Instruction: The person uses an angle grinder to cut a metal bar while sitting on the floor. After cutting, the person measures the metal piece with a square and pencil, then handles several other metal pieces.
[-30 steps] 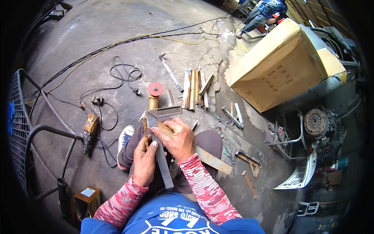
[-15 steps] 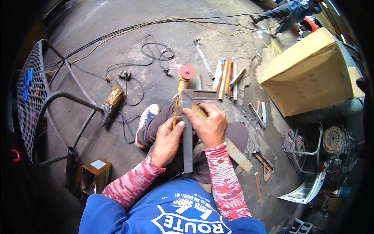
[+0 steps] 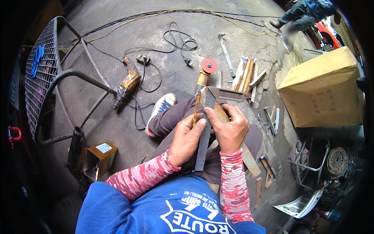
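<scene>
A try square with a long dark blade (image 3: 202, 146) is held over my lap, its short stock (image 3: 230, 94) pointing right at the far end. My right hand (image 3: 232, 126) is closed on the square and on a rusty flat metal bar (image 3: 250, 162), its thumb pressing the blade. The bar slants from under the blade toward my right knee. My left hand (image 3: 187, 136) is closed at the blade's left side, thumb tip against its edge. A narrow yellow strip with dark marks (image 3: 197, 105) rises from its fingers. Its other fingertips are hidden.
Ahead lies an angle grinder (image 3: 202, 79) with a red disc, near metal pieces (image 3: 245, 76). At left are a drill (image 3: 127, 82), cords, a mesh-backed metal frame (image 3: 70, 74) and a tin (image 3: 102, 156). A cardboard box (image 3: 319, 91) stands right; another person (image 3: 304, 13) is beyond.
The whole view has swung, so the scene sits further right in the picture. Both hands keep the same grip on the metal pieces, with the square tilted slightly.
</scene>
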The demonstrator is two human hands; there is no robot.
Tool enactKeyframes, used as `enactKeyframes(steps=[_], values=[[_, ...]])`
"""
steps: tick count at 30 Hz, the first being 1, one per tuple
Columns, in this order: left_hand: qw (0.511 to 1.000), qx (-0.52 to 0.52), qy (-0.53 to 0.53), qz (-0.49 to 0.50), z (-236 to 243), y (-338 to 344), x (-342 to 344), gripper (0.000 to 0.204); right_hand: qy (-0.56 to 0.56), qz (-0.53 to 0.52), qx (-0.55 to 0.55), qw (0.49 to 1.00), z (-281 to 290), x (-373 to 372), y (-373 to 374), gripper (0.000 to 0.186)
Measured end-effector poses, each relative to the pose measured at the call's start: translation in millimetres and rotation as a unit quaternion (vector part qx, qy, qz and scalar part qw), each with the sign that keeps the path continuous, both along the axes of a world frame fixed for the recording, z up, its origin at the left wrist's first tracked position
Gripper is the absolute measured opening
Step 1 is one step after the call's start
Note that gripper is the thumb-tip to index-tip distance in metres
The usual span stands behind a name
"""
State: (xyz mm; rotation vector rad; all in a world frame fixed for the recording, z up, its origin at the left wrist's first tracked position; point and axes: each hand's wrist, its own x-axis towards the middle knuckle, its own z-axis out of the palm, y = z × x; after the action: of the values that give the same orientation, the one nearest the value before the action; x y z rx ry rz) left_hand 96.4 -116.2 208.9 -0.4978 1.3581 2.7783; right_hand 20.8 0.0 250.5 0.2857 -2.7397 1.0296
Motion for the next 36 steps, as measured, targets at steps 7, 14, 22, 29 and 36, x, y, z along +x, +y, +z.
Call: enactKeyframes(steps=[7,14,22,29,36], values=[[0.999,-0.031,-0.024,0.009,5,0,-3,0.02,0.014,0.014,0.007,1.0,0,-3,-6,0.041],[0.999,-0.009,-0.028,0.044,11,3,1,0.022,0.014,0.016,0.019,1.0,1,-2,-10,0.043],[0.999,0.023,-0.021,0.044,11,8,4,0.028,0.023,0.016,-0.013,1.0,-7,-2,-6,0.047],[0.999,0.018,-0.014,0.037,9,9,6,0.027,0.027,-0.007,-0.03,0.999,-14,4,-5,0.048],[0.999,0.015,-0.014,0.028,11,5,7,0.026,0.011,0.024,-0.014,1.0,-12,3,-4,0.068]])
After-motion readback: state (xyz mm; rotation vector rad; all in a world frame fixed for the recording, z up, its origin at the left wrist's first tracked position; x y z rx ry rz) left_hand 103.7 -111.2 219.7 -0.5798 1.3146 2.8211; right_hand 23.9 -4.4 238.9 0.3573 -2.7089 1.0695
